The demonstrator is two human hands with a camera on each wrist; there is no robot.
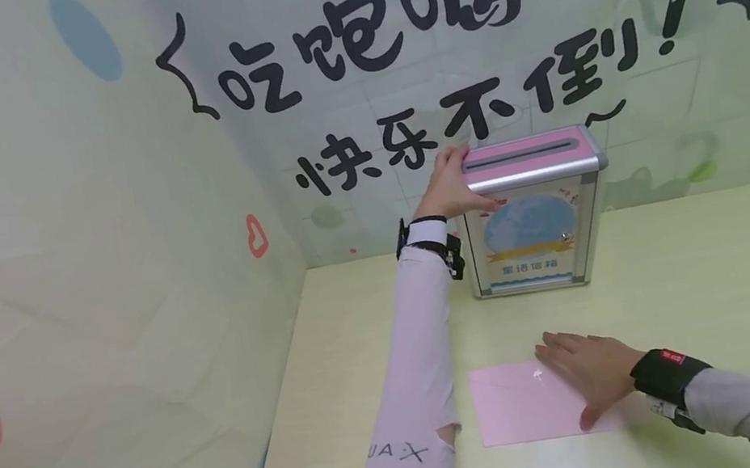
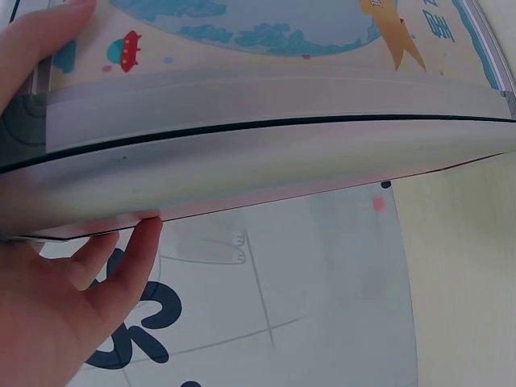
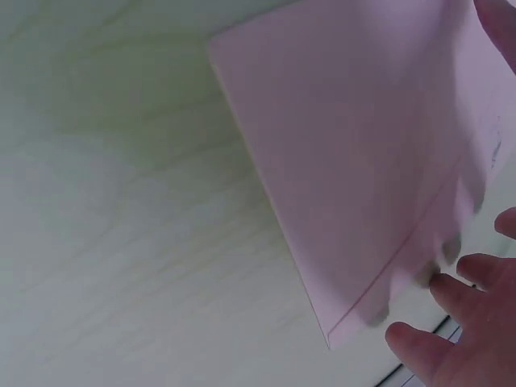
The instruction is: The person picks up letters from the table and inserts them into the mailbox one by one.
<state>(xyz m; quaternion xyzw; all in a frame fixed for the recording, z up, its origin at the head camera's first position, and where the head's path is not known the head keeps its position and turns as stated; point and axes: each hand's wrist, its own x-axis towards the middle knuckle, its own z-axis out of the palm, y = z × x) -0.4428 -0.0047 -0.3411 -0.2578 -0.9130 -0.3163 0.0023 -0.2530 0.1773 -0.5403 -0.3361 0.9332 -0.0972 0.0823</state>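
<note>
A flat, pale pink rectangular paper envelope (image 1: 520, 403) lay on the light yellow-green wooden counter (image 1: 721, 277), near its front edge and well in front of the box. It looked smooth, with a small white mark near its upper right corner. The right hand (image 1: 588, 372) rested on the envelope's right part, its fingers (image 1: 556, 343) straight and spread, pressing the paper down rather than gripping it.

Farther back stood an upright silver metal-framed box with a pink slotted top (image 1: 533, 209), its front panel printed with a blue globe, a ribbon and a line of characters. The left hand (image 1: 451, 185) held the box's upper left corner, fingers over the top edge and thumb against the front.

The right wrist view showed a faint diagonal seam or flap line across the envelope (image 3: 363, 177), which the head view did not, and the fingertips (image 3: 451, 282) at its edge. The left wrist view showed the box's metal rim (image 2: 258, 153) close up, a small cartoon saucer on the printed panel, and the thumb (image 2: 48, 32) and fingers (image 2: 133, 258) clasping the rim from either side.

Whether anything lay inside the box could not be told; the dark slot (image 1: 520, 154) revealed nothing.
</note>
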